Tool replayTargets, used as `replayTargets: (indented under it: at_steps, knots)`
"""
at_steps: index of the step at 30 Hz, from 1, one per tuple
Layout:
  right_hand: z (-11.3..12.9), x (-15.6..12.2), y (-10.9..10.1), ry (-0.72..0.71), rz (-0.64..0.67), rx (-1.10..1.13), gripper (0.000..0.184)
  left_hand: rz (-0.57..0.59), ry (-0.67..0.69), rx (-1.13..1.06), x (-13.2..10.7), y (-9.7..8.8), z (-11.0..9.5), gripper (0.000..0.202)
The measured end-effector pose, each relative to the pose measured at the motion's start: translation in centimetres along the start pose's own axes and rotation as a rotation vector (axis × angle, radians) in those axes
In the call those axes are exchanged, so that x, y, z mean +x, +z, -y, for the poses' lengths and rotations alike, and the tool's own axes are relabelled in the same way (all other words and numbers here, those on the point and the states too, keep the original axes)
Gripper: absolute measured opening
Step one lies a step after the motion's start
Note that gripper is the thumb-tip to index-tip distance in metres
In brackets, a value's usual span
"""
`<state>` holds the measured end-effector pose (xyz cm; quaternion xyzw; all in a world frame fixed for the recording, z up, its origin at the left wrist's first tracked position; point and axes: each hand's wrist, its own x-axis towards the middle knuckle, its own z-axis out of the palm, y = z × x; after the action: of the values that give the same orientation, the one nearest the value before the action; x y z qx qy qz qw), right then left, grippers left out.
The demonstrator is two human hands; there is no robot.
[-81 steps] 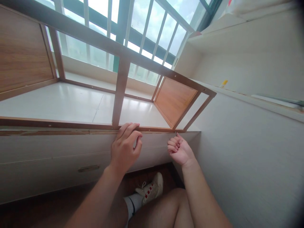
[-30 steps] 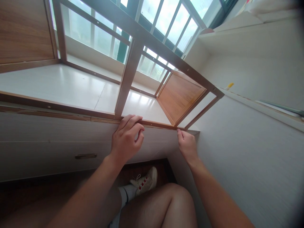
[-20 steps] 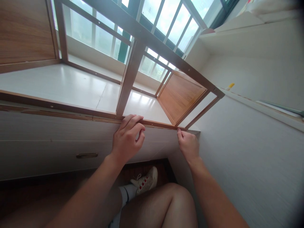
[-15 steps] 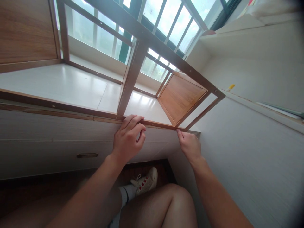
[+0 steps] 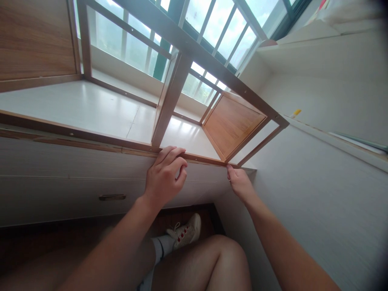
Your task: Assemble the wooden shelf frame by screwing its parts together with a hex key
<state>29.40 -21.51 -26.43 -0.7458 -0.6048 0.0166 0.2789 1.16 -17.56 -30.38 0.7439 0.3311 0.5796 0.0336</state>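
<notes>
Wooden frame [image 5: 169, 101]: lying on white window ledge [image 5: 75, 109], front rail along the ledge's edge
Left hand [image 5: 163, 178]: fingers curled over front rail, beside the upright
Right hand [image 5: 241, 184]: fingertips pinching frame's lower right corner; grip partly hidden

No legible text or labels anywhere

Wooden frame [image 5: 169, 106] stands on window ledge [image 5: 75, 109], in front of window bars [image 5: 212, 24]. Left hand [image 5: 163, 178] on frame's front bottom rail, near middle post. Right hand [image 5: 241, 184] at frame's right front corner, beside wall [image 5: 318, 194]. Drawer handle [image 5: 112, 197] below ledge, left of left hand. Knee [image 5: 218, 258] and shoe [image 5: 186, 232] below hands. Shelf [image 5: 333, 133] on right, above wall.
</notes>
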Motion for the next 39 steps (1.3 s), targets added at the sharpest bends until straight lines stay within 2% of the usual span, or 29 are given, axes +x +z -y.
replayTargets:
  at_steps: [6,15,21,31,39]
  knots:
    - [-0.6,-0.3,1.4,0.056,-0.003,0.147,0.063,-0.003,0.006,0.008,0.0,0.0,0.0,0.014]
    - [-1.4,0.3,0.2,0.059,0.013,0.128,0.067,-0.001,0.017,0.01,-0.1,0.0,0.0,0.014]
    - [-1.7,0.0,0.4,0.054,0.027,0.15,0.068,-0.014,0.019,0.015,-0.1,0.0,0.1,0.014]
    - [-1.3,-0.5,-0.5,0.014,-0.03,0.109,0.052,-0.02,0.032,0.012,-0.1,0.3,0.1,0.013]
    - [-1.2,-1.2,-1.4,-0.153,-0.151,-0.041,0.03,-0.02,0.032,0.014,-0.1,0.3,0.2,0.013]
